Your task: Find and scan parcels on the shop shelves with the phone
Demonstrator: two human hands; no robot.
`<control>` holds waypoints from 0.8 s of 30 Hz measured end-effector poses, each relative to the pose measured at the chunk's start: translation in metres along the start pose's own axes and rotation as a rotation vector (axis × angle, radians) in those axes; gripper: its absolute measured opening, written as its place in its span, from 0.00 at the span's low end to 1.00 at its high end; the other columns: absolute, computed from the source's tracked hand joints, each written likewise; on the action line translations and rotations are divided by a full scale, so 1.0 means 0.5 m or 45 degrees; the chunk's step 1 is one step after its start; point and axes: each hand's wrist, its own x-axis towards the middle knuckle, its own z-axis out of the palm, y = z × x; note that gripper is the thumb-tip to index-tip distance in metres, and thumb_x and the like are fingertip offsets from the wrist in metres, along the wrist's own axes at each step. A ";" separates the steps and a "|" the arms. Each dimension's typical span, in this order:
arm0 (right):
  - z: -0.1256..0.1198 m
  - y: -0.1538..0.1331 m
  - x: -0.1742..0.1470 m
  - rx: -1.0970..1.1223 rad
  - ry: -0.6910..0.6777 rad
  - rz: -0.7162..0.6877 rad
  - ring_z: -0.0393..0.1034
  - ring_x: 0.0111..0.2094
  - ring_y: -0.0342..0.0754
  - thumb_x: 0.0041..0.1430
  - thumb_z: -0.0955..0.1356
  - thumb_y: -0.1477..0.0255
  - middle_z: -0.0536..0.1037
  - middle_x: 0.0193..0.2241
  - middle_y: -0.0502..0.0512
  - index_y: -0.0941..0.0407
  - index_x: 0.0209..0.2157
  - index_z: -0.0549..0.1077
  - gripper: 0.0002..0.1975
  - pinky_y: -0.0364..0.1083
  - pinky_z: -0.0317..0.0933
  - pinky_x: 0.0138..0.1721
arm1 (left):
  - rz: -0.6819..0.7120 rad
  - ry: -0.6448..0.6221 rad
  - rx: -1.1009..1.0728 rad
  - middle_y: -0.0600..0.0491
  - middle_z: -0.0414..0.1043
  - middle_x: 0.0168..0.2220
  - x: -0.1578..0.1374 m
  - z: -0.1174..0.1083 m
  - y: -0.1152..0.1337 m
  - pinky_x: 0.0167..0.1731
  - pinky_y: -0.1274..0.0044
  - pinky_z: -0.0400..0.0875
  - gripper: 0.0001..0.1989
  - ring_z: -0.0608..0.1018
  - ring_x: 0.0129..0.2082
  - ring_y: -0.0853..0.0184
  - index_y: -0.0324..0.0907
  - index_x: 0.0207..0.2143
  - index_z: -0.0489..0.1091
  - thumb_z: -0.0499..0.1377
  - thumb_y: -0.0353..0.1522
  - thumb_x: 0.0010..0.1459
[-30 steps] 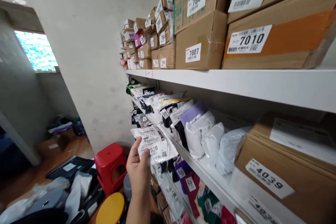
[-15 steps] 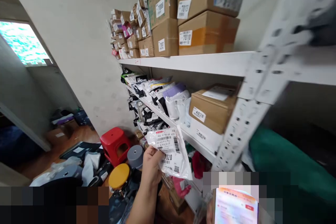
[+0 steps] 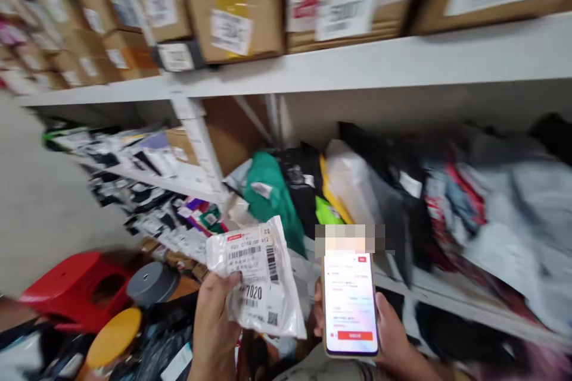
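My left hand [image 3: 213, 321] grips a small clear plastic parcel [image 3: 257, 277] by its lower left corner; its white label shows barcodes and the number 7020. My right hand [image 3: 393, 339] holds a phone [image 3: 351, 303] upright just to the right of the parcel, its lit screen showing a white page with a red bar near the bottom. Both are held in front of the middle shelf [image 3: 447, 300], which is packed with soft bagged parcels, among them a green bag [image 3: 270, 190] and black ones.
The white top shelf [image 3: 357, 59] carries labelled cardboard boxes [image 3: 236, 15]. A perforated upright post [image 3: 199, 137] divides the rack. Low on the left stand a red stool [image 3: 67, 289], a grey stool [image 3: 149, 283] and a yellow stool [image 3: 114, 336] among loose bags.
The view has swung right along the rack. The phone has risen fully into view in my right hand. The parcel stays in my left hand, now beside the phone.
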 end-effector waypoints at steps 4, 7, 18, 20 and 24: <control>-0.018 -0.080 -0.163 0.094 0.113 -0.075 0.75 0.36 0.54 0.43 0.68 0.40 0.80 0.35 0.62 0.62 0.46 0.77 0.41 0.47 0.65 0.40 | -0.240 -0.177 0.066 0.47 0.80 0.35 -0.128 0.100 -0.072 0.27 0.73 0.77 0.27 0.81 0.31 0.56 0.40 0.42 0.75 0.72 0.36 0.36; -0.042 -0.115 -0.284 0.137 0.300 -0.229 0.77 0.36 0.53 0.46 0.66 0.40 0.82 0.36 0.63 0.63 0.45 0.77 0.41 0.47 0.66 0.40 | -0.343 -0.367 0.194 0.47 0.79 0.36 -0.204 0.176 -0.120 0.27 0.72 0.78 0.32 0.81 0.31 0.56 0.41 0.47 0.73 0.73 0.37 0.37; -0.041 -0.054 -0.610 0.185 1.083 -0.917 0.79 0.36 0.54 0.55 0.64 0.44 0.83 0.37 0.64 0.59 0.46 0.76 0.34 0.50 0.69 0.40 | -0.794 -1.163 0.478 0.49 0.79 0.35 -0.376 0.357 -0.328 0.31 0.76 0.77 0.24 0.81 0.31 0.62 0.39 0.41 0.75 0.71 0.40 0.41; -0.026 -0.024 -0.639 0.268 1.219 -0.982 0.79 0.37 0.55 0.54 0.65 0.45 0.83 0.38 0.63 0.57 0.44 0.76 0.30 0.52 0.69 0.41 | -0.879 -1.259 0.465 0.49 0.79 0.35 -0.397 0.369 -0.360 0.34 0.75 0.76 0.21 0.81 0.32 0.62 0.39 0.40 0.75 0.70 0.40 0.44; 0.004 0.012 -0.666 0.427 1.565 -1.105 0.78 0.40 0.59 0.50 0.70 0.48 0.82 0.41 0.62 0.53 0.51 0.70 0.32 0.55 0.71 0.41 | -0.987 -1.407 0.474 0.47 0.79 0.37 -0.424 0.383 -0.392 0.38 0.73 0.75 0.20 0.81 0.37 0.60 0.38 0.41 0.74 0.67 0.40 0.48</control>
